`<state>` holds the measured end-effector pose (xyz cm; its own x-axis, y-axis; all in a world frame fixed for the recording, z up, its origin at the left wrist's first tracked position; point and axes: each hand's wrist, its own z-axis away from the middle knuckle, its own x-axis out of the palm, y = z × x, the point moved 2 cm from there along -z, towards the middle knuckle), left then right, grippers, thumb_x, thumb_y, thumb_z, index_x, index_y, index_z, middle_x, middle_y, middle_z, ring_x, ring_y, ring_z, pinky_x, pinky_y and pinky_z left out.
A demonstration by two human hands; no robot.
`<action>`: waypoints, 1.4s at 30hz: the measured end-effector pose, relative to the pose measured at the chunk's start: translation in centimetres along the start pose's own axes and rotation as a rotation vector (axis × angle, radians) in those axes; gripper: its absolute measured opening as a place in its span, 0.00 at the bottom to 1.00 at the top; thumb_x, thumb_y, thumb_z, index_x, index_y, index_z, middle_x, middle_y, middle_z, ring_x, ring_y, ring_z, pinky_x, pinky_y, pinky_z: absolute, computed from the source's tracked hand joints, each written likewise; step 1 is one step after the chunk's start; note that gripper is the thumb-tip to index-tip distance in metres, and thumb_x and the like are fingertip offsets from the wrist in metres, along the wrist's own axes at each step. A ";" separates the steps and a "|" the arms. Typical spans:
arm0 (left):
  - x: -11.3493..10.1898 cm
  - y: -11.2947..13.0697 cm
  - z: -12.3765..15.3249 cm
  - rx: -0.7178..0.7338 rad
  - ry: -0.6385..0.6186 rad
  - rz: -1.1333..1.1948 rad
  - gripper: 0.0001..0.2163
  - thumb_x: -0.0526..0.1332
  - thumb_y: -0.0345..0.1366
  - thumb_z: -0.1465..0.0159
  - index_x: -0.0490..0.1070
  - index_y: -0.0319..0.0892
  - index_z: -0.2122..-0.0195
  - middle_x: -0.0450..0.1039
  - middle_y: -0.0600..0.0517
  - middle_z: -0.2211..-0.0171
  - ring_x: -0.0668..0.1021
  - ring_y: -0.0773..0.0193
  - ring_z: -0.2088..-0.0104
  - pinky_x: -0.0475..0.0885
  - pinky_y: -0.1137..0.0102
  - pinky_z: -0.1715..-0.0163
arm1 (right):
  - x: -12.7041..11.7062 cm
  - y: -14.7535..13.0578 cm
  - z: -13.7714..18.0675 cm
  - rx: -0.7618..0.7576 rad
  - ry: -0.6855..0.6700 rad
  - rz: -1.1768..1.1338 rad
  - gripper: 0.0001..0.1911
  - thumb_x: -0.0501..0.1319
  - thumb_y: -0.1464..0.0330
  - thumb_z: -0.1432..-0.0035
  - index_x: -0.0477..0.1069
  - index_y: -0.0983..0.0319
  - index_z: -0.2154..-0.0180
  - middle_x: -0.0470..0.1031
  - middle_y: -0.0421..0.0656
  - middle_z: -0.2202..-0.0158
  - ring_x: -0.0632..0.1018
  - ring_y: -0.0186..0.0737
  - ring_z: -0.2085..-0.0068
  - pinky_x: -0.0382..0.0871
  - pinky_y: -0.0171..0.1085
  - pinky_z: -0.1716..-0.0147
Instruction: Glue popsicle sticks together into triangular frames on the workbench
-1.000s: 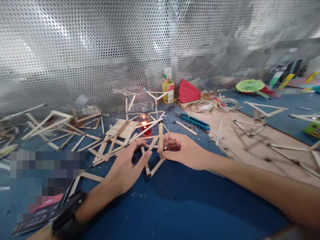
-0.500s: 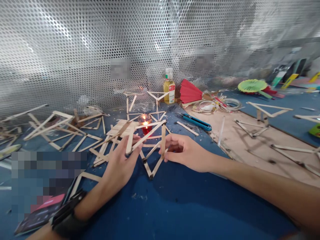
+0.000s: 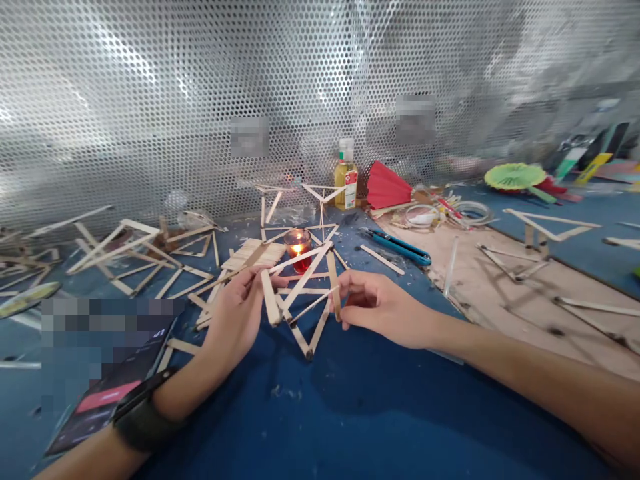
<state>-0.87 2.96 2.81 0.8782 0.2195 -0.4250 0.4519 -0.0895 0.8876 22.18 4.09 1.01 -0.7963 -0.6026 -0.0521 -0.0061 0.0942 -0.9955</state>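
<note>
A triangular frame of popsicle sticks (image 3: 306, 283) is between my hands, tilted above the blue table. My left hand (image 3: 234, 310) is closed at its left side, fingertips by the short stick (image 3: 271, 299). With thumb and fingers, my right hand (image 3: 377, 305) pinches the lower part of an upright stick (image 3: 333, 283) at the frame's right corner. Below, a second stick triangle (image 3: 309, 355) points its dark, glued-looking corner toward me. Just behind the frame, a lit candle in a red glass (image 3: 299, 248) burns.
Stick frames (image 3: 120, 253) and a stack of flat sticks (image 3: 253, 255) lie left, beside a phone (image 3: 115, 380). A blue utility knife (image 3: 400, 247), oil bottle (image 3: 346, 177) and red paper fan (image 3: 387, 185) lie behind. More frames rest on a brown board (image 3: 480, 293). Perforated metal sheeting backs the table.
My left hand has shifted from the frame's near left corner toward the short stick's far end. The near left corner has tipped lower. My right hand keeps its pinch. The view has turned slightly left.
</note>
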 end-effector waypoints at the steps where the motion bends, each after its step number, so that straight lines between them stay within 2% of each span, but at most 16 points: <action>1: -0.1 -0.3 -0.2 -0.025 0.015 0.025 0.14 0.59 0.47 0.34 0.73 0.43 0.55 0.83 0.46 0.63 0.82 0.54 0.64 0.77 0.62 0.63 | 0.0 -0.1 0.0 0.000 0.001 -0.002 0.10 0.61 0.79 0.44 0.71 0.60 0.63 0.76 0.39 0.63 0.77 0.32 0.66 0.73 0.34 0.62; 3: -0.2 -0.9 -0.4 -0.035 0.041 0.054 0.13 0.59 0.47 0.33 0.73 0.44 0.57 0.82 0.48 0.62 0.82 0.55 0.63 0.76 0.62 0.58 | 0.1 -0.1 0.1 -0.004 0.005 -0.010 0.09 0.61 0.79 0.43 0.71 0.61 0.62 0.76 0.39 0.62 0.78 0.32 0.66 0.73 0.34 0.62; 6: -0.1 -1.3 -0.2 0.049 0.038 0.006 0.12 0.58 0.47 0.32 0.74 0.44 0.59 0.82 0.49 0.59 0.82 0.55 0.58 0.76 0.62 0.54 | 0.0 -0.1 0.1 -0.010 0.010 -0.020 0.07 0.62 0.77 0.41 0.71 0.61 0.63 0.75 0.39 0.62 0.78 0.32 0.66 0.73 0.34 0.62; 11: 0.7 -0.9 1.0 0.274 -0.100 -0.261 0.11 0.55 0.39 0.30 0.77 0.46 0.55 0.80 0.50 0.51 0.79 0.52 0.47 0.74 0.60 0.46 | 0.0 0.1 0.1 -0.040 0.017 0.016 0.06 0.62 0.76 0.39 0.71 0.61 0.60 0.76 0.40 0.61 0.78 0.34 0.64 0.73 0.36 0.60; 13: 1.1 -0.7 1.4 0.316 -0.124 -0.335 0.12 0.55 0.37 0.31 0.77 0.48 0.53 0.80 0.50 0.50 0.78 0.52 0.45 0.73 0.58 0.43 | 0.0 0.2 0.0 -0.039 0.021 0.026 0.07 0.62 0.75 0.39 0.71 0.61 0.59 0.77 0.40 0.60 0.79 0.34 0.63 0.73 0.36 0.58; 18: 1.7 -0.5 1.5 0.297 -0.191 -0.432 0.15 0.55 0.39 0.31 0.73 0.48 0.46 0.78 0.47 0.46 0.78 0.49 0.45 0.71 0.51 0.41 | 0.0 0.3 -0.2 -0.019 0.043 0.068 0.04 0.62 0.74 0.38 0.72 0.60 0.61 0.78 0.41 0.61 0.81 0.36 0.60 0.73 0.37 0.58; 22: 1.9 -0.6 1.4 0.225 -0.251 -0.431 0.17 0.55 0.41 0.31 0.70 0.46 0.43 0.75 0.45 0.42 0.76 0.49 0.42 0.70 0.50 0.40 | -0.1 0.5 -0.5 0.007 0.072 0.092 0.05 0.63 0.73 0.39 0.74 0.60 0.60 0.81 0.40 0.61 0.82 0.37 0.59 0.73 0.34 0.61; 26: 1.7 -0.8 1.4 0.231 -0.215 -0.438 0.17 0.54 0.40 0.31 0.67 0.45 0.42 0.74 0.44 0.42 0.74 0.49 0.39 0.70 0.52 0.40 | -0.1 0.4 -0.5 0.027 0.084 0.106 0.06 0.64 0.74 0.40 0.76 0.59 0.61 0.82 0.40 0.62 0.82 0.36 0.60 0.72 0.33 0.64; 31: 1.6 -0.8 1.4 0.230 -0.155 -0.399 0.20 0.56 0.35 0.35 0.66 0.43 0.42 0.77 0.43 0.46 0.79 0.48 0.45 0.75 0.54 0.45 | -0.1 0.5 -0.6 0.071 0.101 0.069 0.10 0.64 0.75 0.41 0.77 0.59 0.57 0.83 0.41 0.62 0.82 0.37 0.60 0.74 0.33 0.65; 36: 1.4 -0.8 1.3 0.274 -0.136 -0.367 0.17 0.56 0.35 0.35 0.67 0.46 0.45 0.77 0.45 0.46 0.79 0.50 0.45 0.74 0.53 0.43 | -0.2 0.9 -0.7 0.077 0.122 0.091 0.09 0.66 0.73 0.43 0.79 0.59 0.59 0.83 0.42 0.63 0.82 0.38 0.62 0.75 0.35 0.65; 42: 1.3 -1.5 1.2 0.281 -0.112 -0.327 0.15 0.56 0.34 0.34 0.63 0.48 0.46 0.78 0.46 0.51 0.81 0.53 0.49 0.77 0.55 0.49 | -0.4 1.0 -0.7 0.055 0.126 0.130 0.08 0.66 0.73 0.43 0.80 0.59 0.60 0.83 0.41 0.62 0.82 0.39 0.60 0.76 0.38 0.58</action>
<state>-0.20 2.19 0.74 0.6868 0.1750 -0.7054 0.7200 -0.2965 0.6274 22.06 4.94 0.08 -0.8580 -0.4834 -0.1738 0.1322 0.1191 -0.9840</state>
